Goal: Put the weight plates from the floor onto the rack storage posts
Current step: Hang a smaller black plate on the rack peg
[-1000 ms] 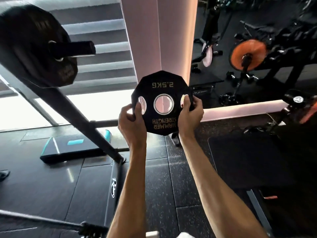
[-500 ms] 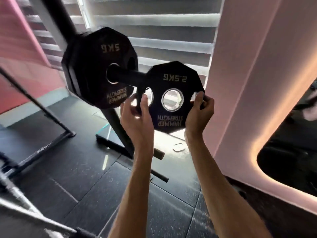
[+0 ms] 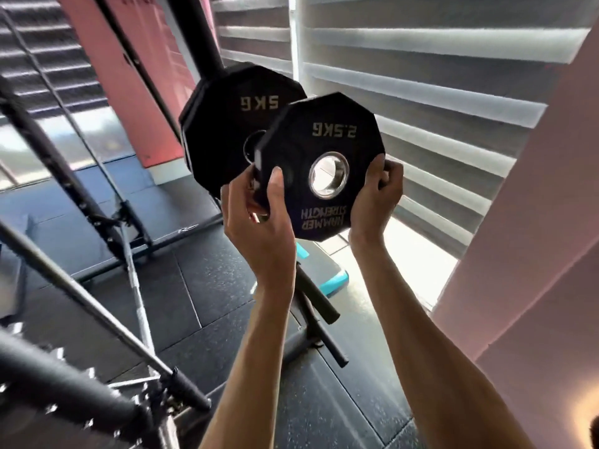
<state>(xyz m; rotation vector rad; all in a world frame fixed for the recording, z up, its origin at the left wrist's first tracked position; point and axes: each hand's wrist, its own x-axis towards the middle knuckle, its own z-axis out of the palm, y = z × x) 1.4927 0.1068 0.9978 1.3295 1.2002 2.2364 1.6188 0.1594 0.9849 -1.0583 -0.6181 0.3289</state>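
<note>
While both arms are raised, left hand (image 3: 259,222): thumb on the face, fingers curled behind the left edge of the black ten-sided 2.5KG weight plate (image 3: 324,134).
Right hand (image 3: 376,196): wrapped round that plate's right edge.
Held plate: up in the air, print upside down, light showing through its centre hole, overlapping the lower right of the bigger plate.
Black 5KG weight plate (image 3: 223,131): just behind, against the black rack upright (image 3: 201,34).
Lower black storage posts (image 3: 316,299): jutting out beneath the wrists.
Dark rubber floor (image 3: 194,286): far below.
</note>
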